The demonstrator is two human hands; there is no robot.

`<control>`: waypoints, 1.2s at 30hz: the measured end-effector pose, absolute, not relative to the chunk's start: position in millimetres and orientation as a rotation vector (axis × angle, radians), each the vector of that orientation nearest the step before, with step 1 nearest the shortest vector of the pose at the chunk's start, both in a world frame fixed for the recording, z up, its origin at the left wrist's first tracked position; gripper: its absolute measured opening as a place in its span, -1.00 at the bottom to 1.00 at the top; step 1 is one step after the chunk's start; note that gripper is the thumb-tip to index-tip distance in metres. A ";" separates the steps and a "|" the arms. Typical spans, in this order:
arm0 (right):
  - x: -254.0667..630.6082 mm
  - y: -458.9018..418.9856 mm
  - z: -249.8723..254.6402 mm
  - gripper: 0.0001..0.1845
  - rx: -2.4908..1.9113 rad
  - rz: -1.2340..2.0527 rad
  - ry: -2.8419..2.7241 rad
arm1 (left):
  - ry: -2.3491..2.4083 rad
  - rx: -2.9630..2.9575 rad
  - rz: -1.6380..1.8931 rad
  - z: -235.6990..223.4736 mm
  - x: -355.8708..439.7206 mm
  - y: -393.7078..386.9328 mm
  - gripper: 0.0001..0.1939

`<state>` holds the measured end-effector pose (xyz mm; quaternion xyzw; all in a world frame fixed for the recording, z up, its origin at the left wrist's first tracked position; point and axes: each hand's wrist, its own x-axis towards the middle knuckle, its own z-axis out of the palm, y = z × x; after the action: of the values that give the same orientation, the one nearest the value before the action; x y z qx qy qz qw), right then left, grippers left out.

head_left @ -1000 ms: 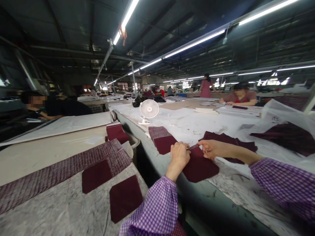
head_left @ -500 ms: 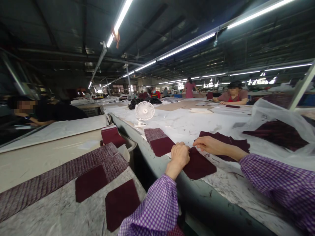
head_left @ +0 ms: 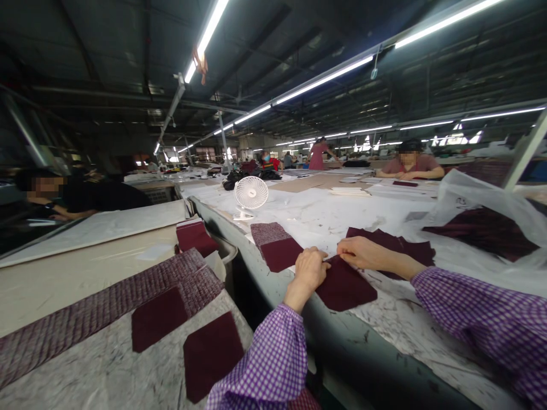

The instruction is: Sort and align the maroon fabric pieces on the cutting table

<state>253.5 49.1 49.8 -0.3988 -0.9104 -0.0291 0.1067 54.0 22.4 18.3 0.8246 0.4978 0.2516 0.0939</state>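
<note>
Your left hand [head_left: 311, 270] and right hand [head_left: 361, 252] touch the panel [head_left: 348, 287] at the near edge of the table [head_left: 384, 347]. Whether either clamps it cannot be told.

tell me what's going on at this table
A person in purple checked sleeves has the left grip and right grip at the far edge of a maroon cloth on a table. A part-speckled cloth lies beside the left grip. More maroon pieces lie on the left table.
</note>
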 end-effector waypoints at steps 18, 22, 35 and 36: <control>264.2 47.1 26.8 -0.73 -0.990 -0.646 -2.886 | 1.487 2.481 0.825 9.8 53.8 22.3 -0.69; 271.1 42.3 35.3 -0.70 -1.174 -0.584 -2.813 | 1.481 2.490 0.834 9.6 53.0 22.4 -0.69; 254.6 39.5 30.2 -0.65 -1.217 -0.270 -2.619 | 1.437 2.613 0.706 15.2 52.7 21.6 -0.60; 255.3 39.7 28.9 -0.64 -1.209 -0.265 -2.609 | 1.438 2.623 0.699 15.6 52.5 21.2 -0.61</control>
<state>255.3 39.7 28.9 -0.4154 -0.8962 -0.0911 0.1268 52.5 21.2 15.6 0.8534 0.4678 0.2273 0.0349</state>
